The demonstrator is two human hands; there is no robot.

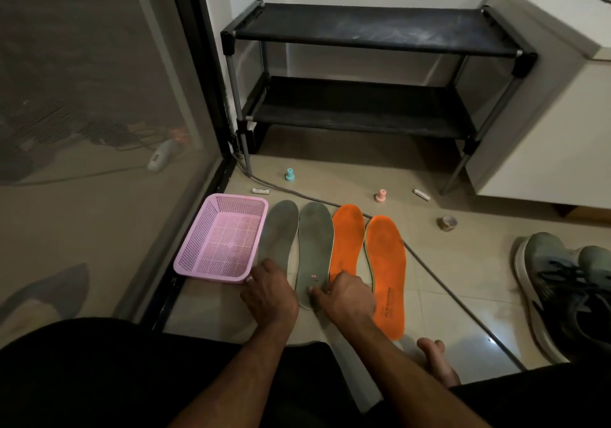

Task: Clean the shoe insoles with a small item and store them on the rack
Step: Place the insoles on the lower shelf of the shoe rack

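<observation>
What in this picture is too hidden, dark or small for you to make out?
- Heel of the leftmost grey insole: covered by the left hand, head view.
- Heel of the inner orange insole: covered by the right hand; whether it holds a small item is unclear.
- Printing on the outer orange insole: too small to read.
- Shoes: cut off by the right edge.
- Objects behind the glass door: blurred and dim.
</observation>
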